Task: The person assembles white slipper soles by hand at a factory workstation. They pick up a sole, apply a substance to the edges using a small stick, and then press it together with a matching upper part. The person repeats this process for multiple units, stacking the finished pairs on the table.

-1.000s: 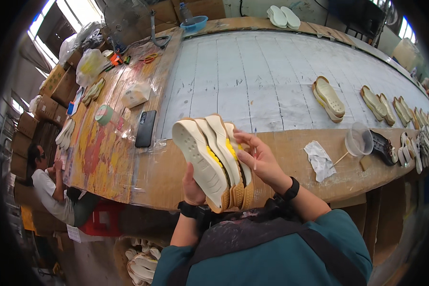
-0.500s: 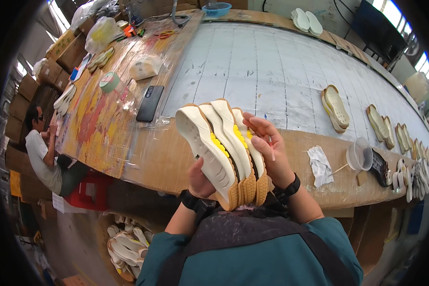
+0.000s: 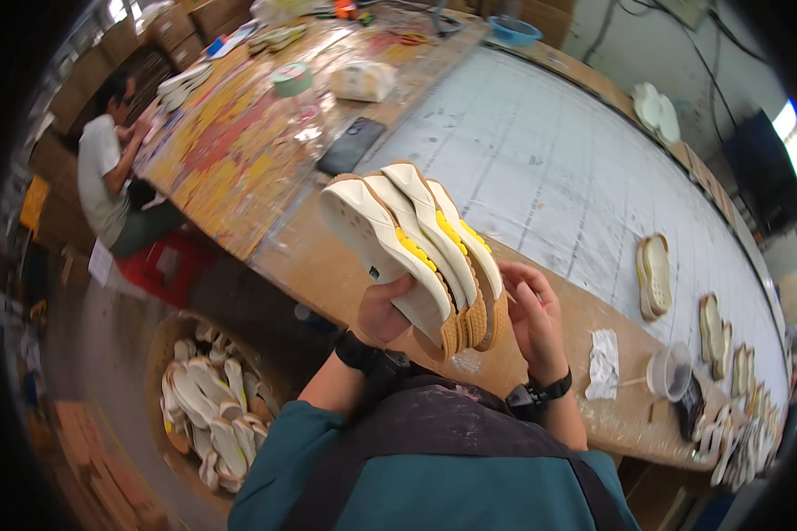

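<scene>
Several cream shoe soles (image 3: 416, 239) with tan undersides and yellow inserts stand nested together in front of me, tilted, toes away. My left hand (image 3: 383, 311) is closed round the left side of the stack near its lower end. My right hand (image 3: 536, 319) is at the right edge of the outermost sole, its fingers curled and the thumb bent in. A thin pale stick (image 3: 511, 296) shows faintly between those fingers; its ends are hard to make out.
On the bench are a phone (image 3: 352, 146), a jar with a green lid (image 3: 292, 80), a crumpled tissue (image 3: 603, 365) and a plastic cup (image 3: 669, 372). More soles (image 3: 653, 277) stand at right. A box of soles (image 3: 205, 403) is lower left. A person (image 3: 115, 168) sits at far left.
My view has swung, so the bench sits higher and more slanted. My right hand has moved down along the stack's right side, fingers more curled. The left hand still holds the soles.
</scene>
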Demonstrator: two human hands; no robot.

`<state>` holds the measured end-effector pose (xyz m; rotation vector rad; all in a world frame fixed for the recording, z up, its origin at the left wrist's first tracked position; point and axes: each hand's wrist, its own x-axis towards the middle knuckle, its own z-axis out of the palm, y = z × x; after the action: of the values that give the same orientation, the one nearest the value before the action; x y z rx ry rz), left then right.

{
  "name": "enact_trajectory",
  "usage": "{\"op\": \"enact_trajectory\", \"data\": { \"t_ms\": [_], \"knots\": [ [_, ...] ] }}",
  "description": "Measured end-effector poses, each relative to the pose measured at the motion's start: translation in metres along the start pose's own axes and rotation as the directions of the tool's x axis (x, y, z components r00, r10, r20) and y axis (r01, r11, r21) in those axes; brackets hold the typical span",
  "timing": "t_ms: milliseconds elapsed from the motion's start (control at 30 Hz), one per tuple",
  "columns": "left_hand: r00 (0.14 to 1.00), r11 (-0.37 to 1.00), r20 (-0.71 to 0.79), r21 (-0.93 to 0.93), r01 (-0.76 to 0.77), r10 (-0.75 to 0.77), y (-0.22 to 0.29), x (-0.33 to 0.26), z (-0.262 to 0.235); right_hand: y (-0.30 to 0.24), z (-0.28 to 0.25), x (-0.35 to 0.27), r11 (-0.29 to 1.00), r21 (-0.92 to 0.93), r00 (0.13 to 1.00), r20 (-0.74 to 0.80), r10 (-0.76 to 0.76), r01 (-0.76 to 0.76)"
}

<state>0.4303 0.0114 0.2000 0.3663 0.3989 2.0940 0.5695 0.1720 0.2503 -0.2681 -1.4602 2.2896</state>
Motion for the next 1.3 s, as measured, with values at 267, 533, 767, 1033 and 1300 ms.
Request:
{"op": "enact_trajectory", "data": {
  "t_ms": [267,533,767,1033,1300],
  "knots": [
    [0.783,0.892,-0.428,0.234,-0.386,0.451,0.068,-0.063,-0.017,0.015,-0.026,-0.010,0.968,-0.027,0.965,-0.081,0.249,-0.251],
    [0.446,0.634,-0.457,0.462,-0.620,0.770,0.100,-0.142,-0.011,0.029,-0.019,0.000,0.946,0.012,0.946,-0.010,0.325,-0.325],
    [0.470,0.592,-0.359,0.487,-0.642,0.806,0.096,-0.141,0.007,0.036,-0.022,-0.007,0.933,0.024,0.933,-0.015,0.361,-0.360],
    [0.608,0.689,-0.327,0.401,-0.604,0.723,0.084,-0.115,0.012,0.030,-0.026,-0.014,0.937,0.035,0.936,-0.044,0.350,-0.349],
    [0.765,0.803,-0.246,0.228,-0.551,0.595,0.063,-0.094,0.021,-0.015,0.060,0.010,0.512,-0.645,0.813,0.540,-0.218,0.567]
  ]
}}
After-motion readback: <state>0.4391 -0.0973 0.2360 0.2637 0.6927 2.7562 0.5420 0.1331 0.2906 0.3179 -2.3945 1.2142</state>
